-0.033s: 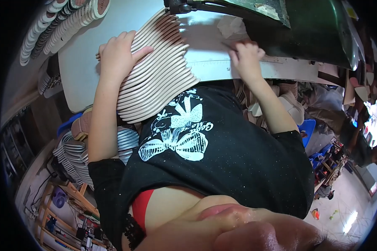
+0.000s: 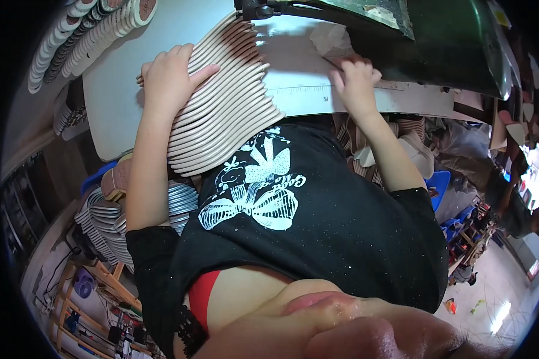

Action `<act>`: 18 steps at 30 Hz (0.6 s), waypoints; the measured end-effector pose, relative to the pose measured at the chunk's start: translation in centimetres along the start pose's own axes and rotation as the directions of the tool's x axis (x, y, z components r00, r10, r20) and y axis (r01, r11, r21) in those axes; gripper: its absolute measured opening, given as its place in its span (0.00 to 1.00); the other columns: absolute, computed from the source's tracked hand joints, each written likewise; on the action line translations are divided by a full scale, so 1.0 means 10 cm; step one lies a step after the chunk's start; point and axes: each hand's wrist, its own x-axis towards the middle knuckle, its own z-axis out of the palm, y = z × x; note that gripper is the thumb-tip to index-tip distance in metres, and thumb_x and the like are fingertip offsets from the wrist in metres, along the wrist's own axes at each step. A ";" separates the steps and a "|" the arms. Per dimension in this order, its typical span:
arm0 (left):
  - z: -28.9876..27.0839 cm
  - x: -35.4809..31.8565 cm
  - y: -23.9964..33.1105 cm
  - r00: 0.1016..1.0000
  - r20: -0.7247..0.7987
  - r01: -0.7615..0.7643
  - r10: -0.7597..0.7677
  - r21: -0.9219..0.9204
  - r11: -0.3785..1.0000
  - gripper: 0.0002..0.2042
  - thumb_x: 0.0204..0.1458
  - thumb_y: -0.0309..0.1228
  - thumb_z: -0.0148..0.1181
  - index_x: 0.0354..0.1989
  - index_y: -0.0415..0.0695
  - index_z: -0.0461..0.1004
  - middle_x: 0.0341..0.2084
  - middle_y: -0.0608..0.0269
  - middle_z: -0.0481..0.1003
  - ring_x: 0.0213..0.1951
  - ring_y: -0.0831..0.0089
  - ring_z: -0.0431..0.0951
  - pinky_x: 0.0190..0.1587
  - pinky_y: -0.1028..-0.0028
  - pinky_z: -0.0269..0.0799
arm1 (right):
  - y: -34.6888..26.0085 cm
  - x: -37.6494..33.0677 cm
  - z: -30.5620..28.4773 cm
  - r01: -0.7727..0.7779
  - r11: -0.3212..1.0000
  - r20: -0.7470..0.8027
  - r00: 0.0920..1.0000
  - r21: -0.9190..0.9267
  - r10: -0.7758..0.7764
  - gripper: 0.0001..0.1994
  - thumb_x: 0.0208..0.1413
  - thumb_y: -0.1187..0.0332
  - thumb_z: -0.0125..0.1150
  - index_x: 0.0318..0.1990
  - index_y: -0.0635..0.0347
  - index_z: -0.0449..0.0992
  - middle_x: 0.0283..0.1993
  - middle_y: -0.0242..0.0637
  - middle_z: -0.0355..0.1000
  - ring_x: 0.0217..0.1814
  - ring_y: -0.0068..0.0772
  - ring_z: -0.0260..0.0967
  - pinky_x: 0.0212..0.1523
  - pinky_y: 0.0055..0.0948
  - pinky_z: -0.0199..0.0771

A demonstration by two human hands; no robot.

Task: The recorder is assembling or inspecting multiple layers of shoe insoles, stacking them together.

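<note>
A long overlapping row of pale shoe soles point(image 2: 221, 113) lies on the white table, fanned from near my chest to the machine. My left hand point(image 2: 170, 75) holds the row's left side, thumb laid across the edges and fingers bent over the far end. To the right, above the table, my right hand point(image 2: 356, 81) is closed in a pinch. A thin dark stick-like tool point(image 2: 328, 60) pokes out from its fingers; its kind is hard to make out. Just beyond it sits a crumpled translucent whitish piece point(image 2: 331, 40), perhaps plastic or paper.
A dark green machine point(image 2: 449, 48) overhangs the table's point(image 2: 117, 90) far right. A ruler scale point(image 2: 299, 90) runs along the near edge. More soles point(image 2: 99, 36) stand in rows at far left, and others point(image 2: 105, 224) are piled beside my left arm. A blue stool point(image 2: 439, 185) is at right.
My right hand has shifted slightly to the right with the thin tool. The left hand and the row of soles stay where they were.
</note>
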 end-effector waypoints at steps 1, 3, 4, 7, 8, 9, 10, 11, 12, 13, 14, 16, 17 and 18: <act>0.01 0.01 0.03 1.000 -0.009 0.016 -0.016 0.021 1.000 0.30 0.47 0.59 0.56 0.44 0.42 0.74 0.34 0.59 0.76 0.39 0.59 0.75 0.41 0.57 0.66 | 0.03 0.02 -0.02 -0.001 0.999 -0.032 0.999 0.032 0.002 0.11 0.49 0.63 0.61 0.40 0.51 0.77 0.44 0.34 0.70 0.51 0.40 0.62 0.51 0.47 0.52; -0.01 0.02 0.08 0.999 -0.002 0.032 -0.032 0.043 0.999 0.29 0.48 0.59 0.56 0.40 0.41 0.74 0.33 0.58 0.76 0.38 0.59 0.76 0.41 0.57 0.66 | -0.06 0.09 0.09 0.012 0.999 -0.038 0.999 0.030 -0.011 0.10 0.48 0.65 0.61 0.39 0.51 0.76 0.44 0.34 0.70 0.51 0.40 0.62 0.51 0.47 0.52; -0.01 0.03 0.10 0.999 0.010 0.044 -0.045 0.069 0.997 0.29 0.48 0.59 0.56 0.37 0.40 0.74 0.31 0.57 0.77 0.37 0.59 0.76 0.41 0.57 0.66 | -0.13 0.12 0.15 0.019 0.999 -0.041 0.999 0.032 -0.018 0.09 0.47 0.66 0.60 0.38 0.51 0.76 0.43 0.34 0.69 0.51 0.39 0.62 0.51 0.47 0.52; -0.02 -0.01 0.15 0.997 -0.006 0.081 -0.081 0.081 0.993 0.28 0.48 0.60 0.55 0.34 0.41 0.73 0.29 0.55 0.76 0.36 0.58 0.76 0.40 0.57 0.66 | -0.22 0.23 0.29 -0.018 0.998 0.037 0.999 -0.054 0.020 0.07 0.49 0.66 0.58 0.37 0.52 0.75 0.43 0.34 0.71 0.51 0.41 0.63 0.50 0.47 0.53; -0.01 -0.02 0.15 0.996 -0.012 0.088 -0.088 0.078 0.993 0.28 0.48 0.60 0.55 0.34 0.41 0.73 0.29 0.55 0.76 0.36 0.58 0.76 0.40 0.57 0.66 | -0.24 0.25 0.28 -0.012 1.000 0.035 0.999 -0.028 0.013 0.06 0.48 0.68 0.57 0.35 0.53 0.75 0.41 0.35 0.71 0.50 0.41 0.63 0.50 0.47 0.53; 0.02 -0.03 0.13 0.997 -0.027 0.080 -0.079 0.076 0.994 0.28 0.48 0.60 0.55 0.35 0.41 0.74 0.29 0.55 0.76 0.35 0.58 0.76 0.40 0.57 0.66 | -0.25 0.26 0.27 -0.004 0.999 0.035 0.999 -0.031 0.005 0.06 0.48 0.68 0.57 0.35 0.53 0.75 0.41 0.35 0.71 0.50 0.41 0.63 0.50 0.47 0.53; 0.03 -0.04 0.11 0.996 -0.042 0.077 -0.074 0.074 0.994 0.28 0.48 0.60 0.55 0.36 0.41 0.74 0.29 0.54 0.76 0.35 0.58 0.76 0.40 0.57 0.67 | -0.28 0.28 0.25 -0.008 1.000 0.077 0.997 -0.016 0.009 0.06 0.49 0.68 0.57 0.36 0.53 0.74 0.40 0.36 0.70 0.50 0.42 0.63 0.50 0.47 0.52; 0.04 -0.05 0.10 0.995 -0.045 0.089 -0.086 0.070 0.994 0.28 0.48 0.60 0.55 0.36 0.41 0.74 0.29 0.54 0.76 0.35 0.58 0.76 0.40 0.57 0.67 | -0.31 0.28 0.22 -0.013 1.000 0.119 0.993 -0.002 0.013 0.06 0.50 0.67 0.57 0.36 0.53 0.73 0.40 0.37 0.70 0.50 0.43 0.63 0.50 0.48 0.51; 0.05 -0.06 0.10 0.995 -0.085 0.065 -0.060 0.057 0.996 0.28 0.48 0.60 0.55 0.38 0.42 0.74 0.29 0.53 0.76 0.34 0.57 0.77 0.40 0.57 0.68 | -0.37 0.26 0.17 -0.001 1.000 0.122 0.992 -0.003 0.001 0.06 0.50 0.67 0.57 0.36 0.53 0.73 0.40 0.37 0.70 0.50 0.43 0.63 0.50 0.48 0.51; 0.06 -0.08 0.09 0.991 -0.124 0.048 -0.042 0.047 0.998 0.28 0.48 0.60 0.55 0.39 0.43 0.75 0.29 0.53 0.77 0.33 0.56 0.77 0.40 0.57 0.69 | -0.45 0.24 0.08 0.030 0.996 0.057 0.998 0.085 -0.035 0.06 0.54 0.66 0.56 0.37 0.55 0.72 0.39 0.37 0.70 0.47 0.40 0.64 0.50 0.45 0.55; 0.07 -0.07 0.08 0.990 -0.125 0.068 -0.062 0.044 0.997 0.28 0.48 0.60 0.55 0.39 0.43 0.75 0.29 0.53 0.77 0.33 0.56 0.77 0.40 0.57 0.69 | -0.51 0.26 0.02 0.066 0.983 -0.010 0.998 0.172 -0.065 0.06 0.57 0.66 0.55 0.39 0.56 0.71 0.37 0.37 0.70 0.45 0.38 0.66 0.49 0.42 0.58; 0.05 -0.01 0.05 0.998 -0.044 0.047 -0.046 0.016 0.999 0.29 0.48 0.60 0.55 0.42 0.45 0.75 0.30 0.50 0.77 0.32 0.53 0.78 0.39 0.58 0.72 | -0.54 0.34 0.01 -0.102 0.767 0.172 0.985 0.633 -0.011 0.08 0.59 0.65 0.55 0.40 0.58 0.70 0.36 0.35 0.71 0.43 0.34 0.68 0.47 0.36 0.62; 0.04 0.01 0.04 0.997 -0.046 0.059 -0.058 0.014 0.998 0.29 0.48 0.60 0.55 0.42 0.45 0.75 0.30 0.50 0.77 0.32 0.53 0.78 0.39 0.58 0.72 | -0.55 0.37 0.00 -0.327 0.345 0.360 0.932 0.880 -0.036 0.09 0.61 0.63 0.54 0.40 0.60 0.69 0.35 0.33 0.72 0.40 0.30 0.71 0.44 0.31 0.67; 0.02 0.03 0.04 0.998 0.015 0.059 -0.059 0.000 0.998 0.30 0.47 0.61 0.55 0.41 0.44 0.75 0.29 0.50 0.77 0.32 0.53 0.79 0.39 0.59 0.73 | -0.60 0.40 -0.02 -0.423 0.089 0.430 0.899 0.902 -0.085 0.10 0.62 0.65 0.54 0.43 0.63 0.68 0.33 0.33 0.72 0.36 0.25 0.72 0.41 0.23 0.70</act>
